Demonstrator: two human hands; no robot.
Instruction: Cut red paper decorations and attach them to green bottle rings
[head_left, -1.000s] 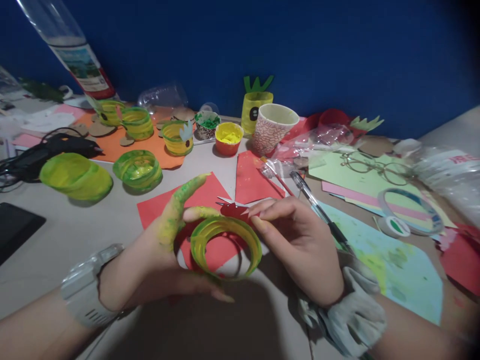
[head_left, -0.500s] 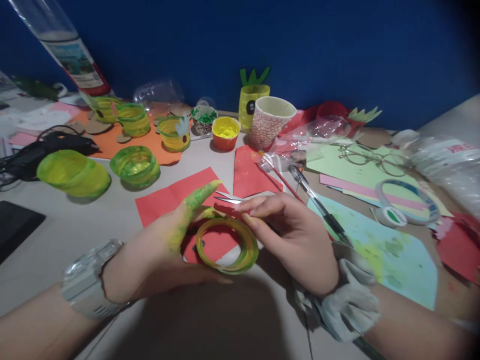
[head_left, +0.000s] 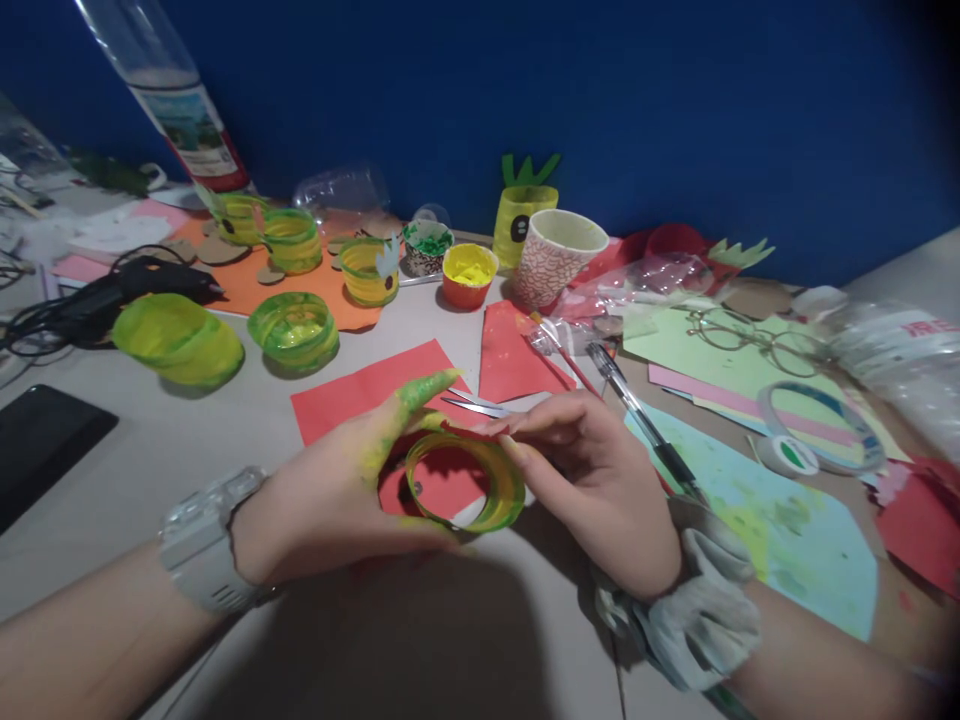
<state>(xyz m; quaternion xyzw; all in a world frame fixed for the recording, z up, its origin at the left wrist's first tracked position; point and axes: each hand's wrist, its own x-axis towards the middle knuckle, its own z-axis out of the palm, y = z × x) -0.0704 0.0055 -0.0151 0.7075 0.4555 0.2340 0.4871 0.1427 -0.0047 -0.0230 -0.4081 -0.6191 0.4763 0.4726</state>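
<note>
My left hand, its thumb smeared with green and yellow paint, curls round a cut plastic bottle ring painted yellow and green. Through the ring's open middle, red paper on the table shows. My right hand pinches a small red paper piece between thumb and fingers at the ring's upper rim. Just behind lie scissors, their blades on a red paper sheet and their handles hidden by my right hand.
Painted cups and a glue gun are on the left, beside a black phone. Paint pots and a patterned paper cup stand behind. A pen, glasses and a tape roll lie right.
The view has shifted a little, so the table's things appear further right and slightly lower. The ring has tipped slightly in my left hand; both hands keep their hold.
</note>
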